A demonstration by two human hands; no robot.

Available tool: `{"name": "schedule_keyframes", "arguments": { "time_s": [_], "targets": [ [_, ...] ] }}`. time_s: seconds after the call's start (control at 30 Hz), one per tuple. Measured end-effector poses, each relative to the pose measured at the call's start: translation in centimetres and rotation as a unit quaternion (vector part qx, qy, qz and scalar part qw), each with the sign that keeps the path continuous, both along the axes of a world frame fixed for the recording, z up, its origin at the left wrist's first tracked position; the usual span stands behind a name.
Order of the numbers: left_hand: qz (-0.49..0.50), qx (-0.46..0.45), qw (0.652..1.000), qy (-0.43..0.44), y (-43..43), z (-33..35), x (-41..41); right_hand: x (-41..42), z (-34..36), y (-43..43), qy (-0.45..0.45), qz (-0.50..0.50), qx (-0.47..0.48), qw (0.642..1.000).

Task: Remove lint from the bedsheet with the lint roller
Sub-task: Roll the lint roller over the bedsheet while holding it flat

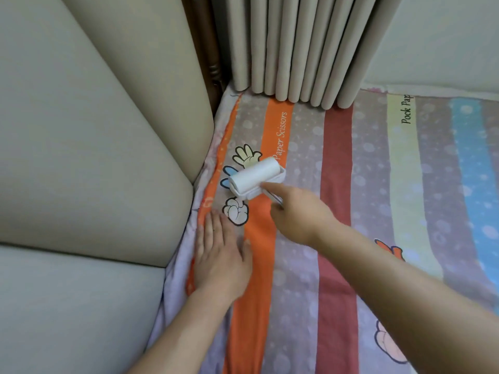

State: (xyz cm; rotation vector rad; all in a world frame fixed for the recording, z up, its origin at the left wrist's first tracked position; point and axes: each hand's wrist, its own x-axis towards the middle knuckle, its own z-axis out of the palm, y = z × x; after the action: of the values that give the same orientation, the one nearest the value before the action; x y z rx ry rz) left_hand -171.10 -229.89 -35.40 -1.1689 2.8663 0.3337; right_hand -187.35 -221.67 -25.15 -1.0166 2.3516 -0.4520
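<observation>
Padded beige headboard panels (94, 157) fill the left of the view and a pleated beige curtain (297, 49) hangs at the far edge of the bed; between them spreads the striped bedsheet (337, 238), printed with cartoon hands and the words "Paper Scissors". The lint roller (255, 176) sits on the sheet near the far left corner, its white drum across an orange stripe and the grey band beside it, close to the headboard but apart from it.

The right hand (299, 211) reaches in from the lower right and holds the roller's handle; its grip is closed round the handle, with the forefinger (270, 188) laid straight along it toward the drum's frame; most of the handle is hidden inside the hand. The left hand (221, 257) lies flat on the sheet, fingers straight and together, just beside the headboard edge and nearer the person than the roller; a printed fist lies between its fingertips and the drum.

What matters for the next stroke is the drum's long axis; it runs on a diagonal, from near left to far right, square to the handle. So the roller would travel either on toward the headboard corner or back along the handle's line toward the right forearm. The pull back looks like the longer free run; the flat left hand seems placed to hold the cloth taut. No lint can be made out on the sheet at this sharpness.
</observation>
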Motion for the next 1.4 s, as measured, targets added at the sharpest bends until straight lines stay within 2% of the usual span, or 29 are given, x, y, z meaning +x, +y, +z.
{"name": "schedule_keyframes", "arguments": {
  "time_s": [0.07,0.17,0.53,0.8,0.97,1.17,1.4],
  "targets": [
    [-0.011,0.011,1.000,-0.007,-0.6,-1.4,1.0,0.3,-1.5,-3.4,-0.013,0.006,0.014,1.000],
    [-0.007,0.037,0.999,-0.008,-1.4,-2.1,1.3,1.1,-3.0,-3.6,-0.014,0.025,0.055,0.998],
    [-0.002,0.057,0.994,-0.098,-1.5,-1.0,0.2,3.9,-1.1,11.4,0.042,0.061,0.099,0.992],
    [0.003,0.045,0.985,-0.165,-0.8,1.1,-0.5,4.6,1.5,20.9,0.003,0.075,0.147,0.986],
    [0.004,0.020,0.983,-0.183,2.7,4.5,0.0,2.5,5.1,23.2,-0.038,0.079,0.127,0.988],
    [0.046,0.023,0.987,-0.153,5.0,4.4,3.9,3.0,4.3,17.7,0.004,0.081,0.035,0.996],
    [0.059,0.046,0.987,-0.142,2.8,1.5,6.1,6.0,-0.1,4.1,-0.056,0.073,0.014,0.996]
  ]
}}
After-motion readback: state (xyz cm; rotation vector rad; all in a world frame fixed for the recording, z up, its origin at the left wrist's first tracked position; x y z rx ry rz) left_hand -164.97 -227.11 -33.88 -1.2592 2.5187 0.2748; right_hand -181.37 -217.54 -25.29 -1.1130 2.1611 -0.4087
